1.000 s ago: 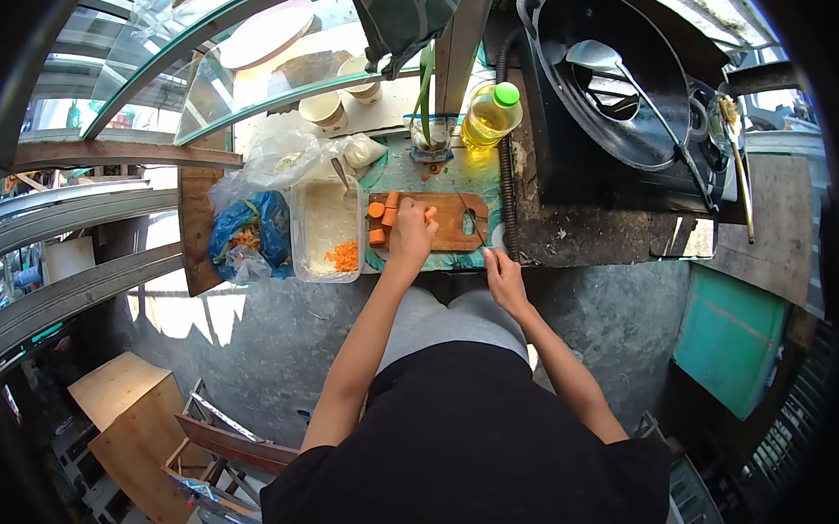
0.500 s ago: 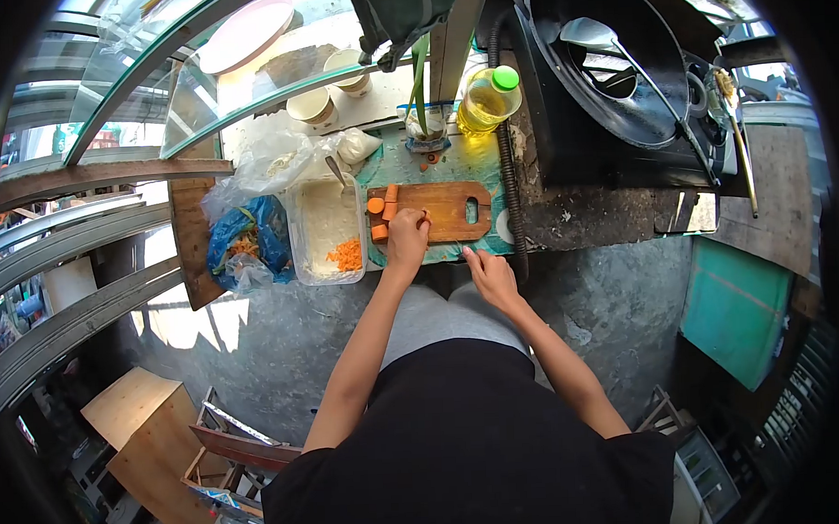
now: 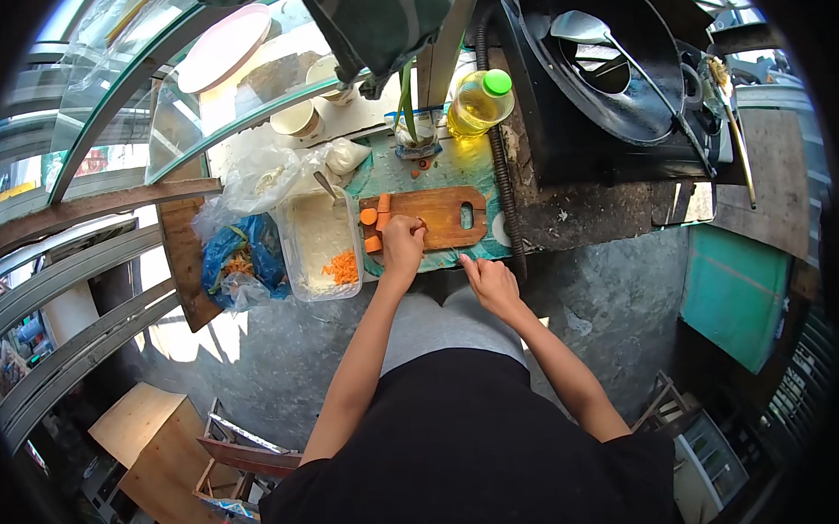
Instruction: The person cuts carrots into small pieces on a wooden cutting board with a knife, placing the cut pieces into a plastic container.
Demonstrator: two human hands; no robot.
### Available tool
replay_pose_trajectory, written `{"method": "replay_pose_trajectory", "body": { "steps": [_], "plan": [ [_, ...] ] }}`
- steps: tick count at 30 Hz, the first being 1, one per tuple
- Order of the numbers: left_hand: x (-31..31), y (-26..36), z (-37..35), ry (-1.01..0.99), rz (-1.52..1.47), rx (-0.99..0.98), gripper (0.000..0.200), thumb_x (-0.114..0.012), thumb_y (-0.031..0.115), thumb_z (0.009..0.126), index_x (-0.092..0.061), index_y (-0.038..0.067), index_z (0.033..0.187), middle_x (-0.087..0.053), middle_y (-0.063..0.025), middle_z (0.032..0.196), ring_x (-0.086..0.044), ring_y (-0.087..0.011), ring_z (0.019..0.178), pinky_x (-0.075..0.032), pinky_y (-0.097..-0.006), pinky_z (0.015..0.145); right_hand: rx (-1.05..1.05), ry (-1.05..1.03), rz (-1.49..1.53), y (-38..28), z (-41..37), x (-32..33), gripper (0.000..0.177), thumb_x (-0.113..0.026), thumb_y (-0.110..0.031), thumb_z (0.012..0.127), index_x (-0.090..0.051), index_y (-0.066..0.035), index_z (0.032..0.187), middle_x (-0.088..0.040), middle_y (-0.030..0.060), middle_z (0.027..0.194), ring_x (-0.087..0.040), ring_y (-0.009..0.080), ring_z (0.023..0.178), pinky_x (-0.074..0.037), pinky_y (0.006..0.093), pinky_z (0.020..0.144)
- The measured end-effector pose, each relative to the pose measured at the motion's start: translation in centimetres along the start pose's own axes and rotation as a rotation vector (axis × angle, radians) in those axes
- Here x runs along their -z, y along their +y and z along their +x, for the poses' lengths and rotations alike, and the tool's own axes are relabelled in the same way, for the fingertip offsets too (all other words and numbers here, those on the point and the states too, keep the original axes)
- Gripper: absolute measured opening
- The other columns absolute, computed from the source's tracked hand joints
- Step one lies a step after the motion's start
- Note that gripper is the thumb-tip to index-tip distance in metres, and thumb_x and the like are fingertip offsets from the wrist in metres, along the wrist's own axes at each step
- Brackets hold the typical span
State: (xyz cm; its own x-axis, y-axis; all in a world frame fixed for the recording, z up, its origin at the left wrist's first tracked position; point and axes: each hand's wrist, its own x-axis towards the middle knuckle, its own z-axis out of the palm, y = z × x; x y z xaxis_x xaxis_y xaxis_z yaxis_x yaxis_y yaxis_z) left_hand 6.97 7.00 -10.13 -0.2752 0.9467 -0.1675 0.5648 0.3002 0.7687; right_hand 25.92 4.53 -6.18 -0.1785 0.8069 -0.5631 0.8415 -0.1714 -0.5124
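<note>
Those left fingers (image 3: 413, 227), pinching what seems carrot (image 3: 424, 224), could get nicked if the right fingers' (image 3: 473, 268) apparent knife (image 3: 455, 252) slipped.

Container (image 3: 320, 242) left of cutting board (image 3: 447, 217), carrot pieces (image 3: 373, 242) on board's left, wok (image 3: 607, 71) far right; bottle (image 3: 480, 104) behind board

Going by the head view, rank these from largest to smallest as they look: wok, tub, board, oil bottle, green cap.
1. Wok
2. Tub and board: too alike to rank, with a hand over part of the board
3. Oil bottle
4. Green cap
</note>
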Motion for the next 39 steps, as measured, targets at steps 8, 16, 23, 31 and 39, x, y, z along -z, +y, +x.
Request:
{"method": "replay_pose_trajectory", "body": {
  "steps": [8, 16, 23, 31, 39],
  "plan": [
    [0.5, 0.4, -0.1, -0.035, -0.044, 0.034, 0.016, -0.073, -0.002, 0.069, -0.068, -0.008, 0.083, -0.065, -0.0201, 0.083, -0.065, -0.0322, 0.076, -0.051, -0.0358, 0.07, 0.043, 0.011, -0.009, 1.0, 1.1, -1.6, 0.058, -0.043, -0.049, 0.096, -0.063, -0.001, 0.069, -0.062, 0.0246, 0.068, -0.063, 0.043, 0.069, -0.05, 0.0505, 0.063],
    [0.3, 0.2, -0.3, -0.042, -0.047, 0.009, 0.019, -0.074, 0.0, 0.072, -0.067, -0.009, 0.087, -0.063, -0.0192, 0.085, -0.064, -0.0324, 0.077, -0.05, -0.0373, 0.07, 0.051, 0.136, -0.07, 1.9, 1.4, -3.4, 0.058, -0.045, -0.048, 0.096, -0.06, 0.0, 0.067, -0.061, 0.0233, 0.065, -0.062, 0.0421, 0.066, -0.048, 0.0495, 0.061],
    [1.1, 1.3, -0.8, -0.045, -0.179, 0.095, 0.023, -0.07, 0.001, 0.077, -0.068, -0.004, 0.099, -0.064, -0.0176, 0.098, -0.065, -0.0326, 0.079, -0.052, -0.0369, 0.072, -0.031, 0.073, 0.123, 1.5, 0.4, -2.2, 0.058, -0.047, -0.049, 0.095, -0.058, 0.001, 0.067, -0.058, 0.0235, 0.062, -0.061, 0.0431, 0.064, -0.046, 0.0492, 0.059],
    [0.6, 0.1, -1.3, 0.055, 0.044, -0.112, 0.025, -0.068, 0.009, 0.081, -0.068, -0.002, 0.103, -0.067, -0.0177, 0.093, -0.065, -0.0327, 0.085, -0.051, -0.0377, 0.077, -0.006, 0.111, 0.096, 0.8, -0.5, -1.2, 0.055, -0.048, -0.047, 0.095, -0.06, 0.0, 0.07, -0.06, 0.0239, 0.063, -0.061, 0.0438, 0.064, -0.047, 0.0509, 0.058],
    [0.4, 1.9, -1.4, 0.015, -0.005, 0.133, 0.023, -0.072, 0.011, 0.078, -0.069, -0.004, 0.096, -0.068, -0.0186, 0.096, -0.066, -0.0314, 0.09, -0.051, -0.0354, 0.079, 0.012, 0.144, 0.013, 0.7, -0.7, -0.7, 0.052, -0.05, -0.046, 0.095, -0.06, -0.001, 0.069, -0.06, 0.021, 0.06, -0.061, 0.0415, 0.06, -0.048, 0.0492, 0.056]
  ]
}}
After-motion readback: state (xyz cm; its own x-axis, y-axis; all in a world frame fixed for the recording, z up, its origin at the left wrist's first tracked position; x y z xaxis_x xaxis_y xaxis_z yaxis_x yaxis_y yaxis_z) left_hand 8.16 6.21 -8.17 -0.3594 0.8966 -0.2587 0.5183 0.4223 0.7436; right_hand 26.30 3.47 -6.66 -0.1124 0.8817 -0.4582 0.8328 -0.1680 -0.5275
